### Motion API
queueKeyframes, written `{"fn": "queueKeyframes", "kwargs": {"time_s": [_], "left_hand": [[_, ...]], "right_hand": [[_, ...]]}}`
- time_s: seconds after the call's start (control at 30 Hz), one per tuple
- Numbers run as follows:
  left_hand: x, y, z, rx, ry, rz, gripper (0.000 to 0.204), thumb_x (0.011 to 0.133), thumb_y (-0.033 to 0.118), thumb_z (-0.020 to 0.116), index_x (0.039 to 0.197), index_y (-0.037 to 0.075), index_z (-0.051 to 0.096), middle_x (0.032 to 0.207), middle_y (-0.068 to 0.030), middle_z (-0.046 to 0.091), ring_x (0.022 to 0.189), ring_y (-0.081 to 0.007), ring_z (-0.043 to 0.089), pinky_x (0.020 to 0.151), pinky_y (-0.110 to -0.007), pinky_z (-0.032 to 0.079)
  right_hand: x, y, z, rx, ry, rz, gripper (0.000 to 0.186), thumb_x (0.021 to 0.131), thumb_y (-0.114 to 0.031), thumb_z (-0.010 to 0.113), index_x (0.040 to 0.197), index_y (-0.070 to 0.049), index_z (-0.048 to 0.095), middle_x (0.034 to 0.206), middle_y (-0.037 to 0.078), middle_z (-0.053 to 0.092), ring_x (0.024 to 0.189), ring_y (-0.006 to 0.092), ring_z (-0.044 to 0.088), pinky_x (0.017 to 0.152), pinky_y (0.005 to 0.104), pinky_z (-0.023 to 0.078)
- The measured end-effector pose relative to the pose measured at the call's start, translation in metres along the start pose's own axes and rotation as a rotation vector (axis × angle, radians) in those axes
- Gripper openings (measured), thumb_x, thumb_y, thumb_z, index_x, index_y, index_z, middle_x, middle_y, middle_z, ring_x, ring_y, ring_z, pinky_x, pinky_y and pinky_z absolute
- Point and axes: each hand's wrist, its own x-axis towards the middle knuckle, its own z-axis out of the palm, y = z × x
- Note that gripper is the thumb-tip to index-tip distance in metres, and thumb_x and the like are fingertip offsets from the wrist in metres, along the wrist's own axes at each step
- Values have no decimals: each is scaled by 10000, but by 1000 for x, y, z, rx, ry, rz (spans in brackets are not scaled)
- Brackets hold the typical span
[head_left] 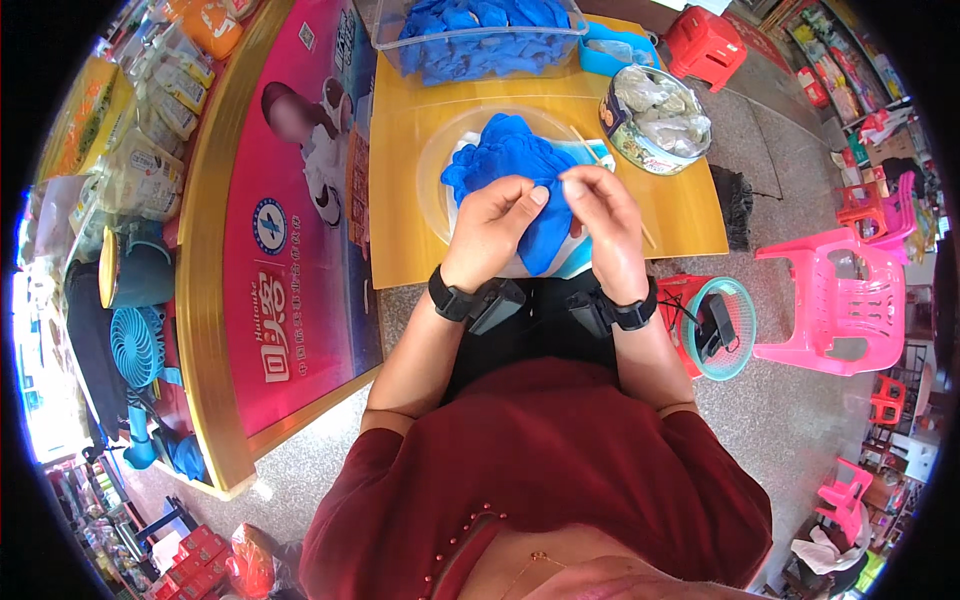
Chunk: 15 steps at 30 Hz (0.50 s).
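A bunched blue cloth piece with layered, petal-like edges [510, 155] lies over a round translucent tray [430, 185] on the yellow table, and one pointed flap hangs toward me. My left hand [495, 225] pinches at the cloth's near side, thumb pressed against the index finger. Close beside it, my right hand [612, 228] is closed in a pinch at the cloth's right edge. Anything finer between the fingertips is too small to make out. Under the cloth, part of a white and light-blue sheet shows. A thin stick [587, 145] lies by the tray's right side.
A clear bin of blue cloth pieces [480, 45] stands at the table's far edge, with a light-blue basket [590, 62] alongside. Right of the tray is a round tin holding plastic bags [650, 155]. A pink-sided counter [300, 200] borders the left; a pink chair [840, 300] stands right.
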Motion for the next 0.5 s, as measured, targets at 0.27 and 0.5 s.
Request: {"fn": "queueKeyframes", "kwargs": {"time_s": [0.27, 0.5], "left_hand": [[-7, 13, 10, 254, 16, 135, 127, 915, 85, 584, 829, 1, 626, 701, 8, 571, 660, -47, 498, 579, -217, 415], [-7, 11, 13, 267, 4, 177, 108, 899, 80, 597, 840, -4, 629, 706, -22, 587, 661, -67, 520, 588, -234, 432]], "right_hand": [[-3, 4, 2, -138, -77, -111, 121, 861, -110, 661, 948, -27, 654, 831, -20, 601, 735, 47, 518, 641, 185, 394], [-5, 9, 4, 144, -2, 92, 112, 868, -153, 651, 935, -64, 654, 816, -52, 599, 709, 27, 505, 602, 179, 358]]}}
